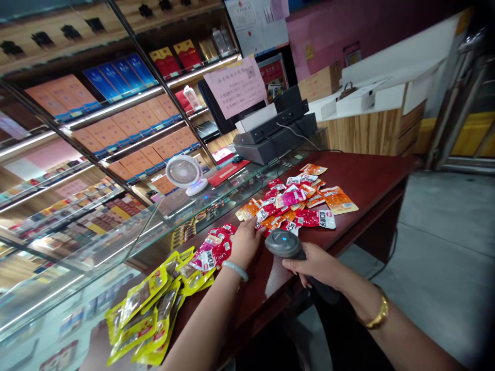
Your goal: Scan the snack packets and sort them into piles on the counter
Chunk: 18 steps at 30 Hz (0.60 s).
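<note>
My right hand (319, 264) is wrapped round the handle of a dark grey barcode scanner (284, 243), its head tilted up and a small blue light showing on it. Across from it, my left hand (246, 241), with a pale bangle at the wrist, reaches to the near left edge of a heap of snack packets (292, 198). Its bent fingertips close on a red-and-white packet (262, 214); their undersides are hidden. Just left of that hand lie red and pink packets (216, 247). Yellow snack pouches (154, 304) with clear windows are piled closer to me.
The dark red desk (379, 172) runs beside a glass counter (150, 226). A white fan (184, 172) stands on the glass, with a monitor bearing a pink sign (235, 87) and a black till machine (274, 129) behind. Shelves of boxes (127, 123) fill the left.
</note>
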Motion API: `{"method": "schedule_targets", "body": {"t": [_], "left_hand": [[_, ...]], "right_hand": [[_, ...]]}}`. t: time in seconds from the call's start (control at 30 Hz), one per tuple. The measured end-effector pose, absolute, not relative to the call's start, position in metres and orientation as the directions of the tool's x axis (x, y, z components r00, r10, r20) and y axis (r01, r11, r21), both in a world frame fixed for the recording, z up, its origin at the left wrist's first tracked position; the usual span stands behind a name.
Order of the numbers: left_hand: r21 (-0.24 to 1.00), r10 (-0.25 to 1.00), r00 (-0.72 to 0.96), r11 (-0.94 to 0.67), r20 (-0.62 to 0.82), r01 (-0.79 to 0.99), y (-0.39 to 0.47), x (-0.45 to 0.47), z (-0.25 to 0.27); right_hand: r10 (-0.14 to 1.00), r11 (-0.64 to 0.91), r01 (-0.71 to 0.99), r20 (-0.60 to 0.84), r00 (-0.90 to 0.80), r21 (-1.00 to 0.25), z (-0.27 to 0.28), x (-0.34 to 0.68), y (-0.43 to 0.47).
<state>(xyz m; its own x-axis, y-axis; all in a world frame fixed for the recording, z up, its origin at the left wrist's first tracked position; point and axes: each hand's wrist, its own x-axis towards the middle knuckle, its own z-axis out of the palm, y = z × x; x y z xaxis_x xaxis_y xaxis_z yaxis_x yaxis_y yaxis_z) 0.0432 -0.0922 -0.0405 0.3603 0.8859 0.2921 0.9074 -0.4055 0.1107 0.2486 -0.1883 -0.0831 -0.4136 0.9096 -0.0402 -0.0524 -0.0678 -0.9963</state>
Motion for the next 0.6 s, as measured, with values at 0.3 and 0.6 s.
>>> {"method": "schedule_targets", "body": {"t": [0.3, 0.6], "left_hand": [[0.154, 0.956, 0.277, -0.29, 0.099, 0.945, -0.014, 0.085, -0.055], [0.003, 0.891, 0.396, -0.407, 0.222, 0.914, -0.032, 0.057, -0.038]], "right_hand": [[0.93, -0.078, -0.068, -0.048, -0.364, -0.995, -0.084, 0.254, -0.185], [0.94, -0.066, -0.078, -0.035, -0.339, -0.995, -0.086, 0.26, -0.183]]}}
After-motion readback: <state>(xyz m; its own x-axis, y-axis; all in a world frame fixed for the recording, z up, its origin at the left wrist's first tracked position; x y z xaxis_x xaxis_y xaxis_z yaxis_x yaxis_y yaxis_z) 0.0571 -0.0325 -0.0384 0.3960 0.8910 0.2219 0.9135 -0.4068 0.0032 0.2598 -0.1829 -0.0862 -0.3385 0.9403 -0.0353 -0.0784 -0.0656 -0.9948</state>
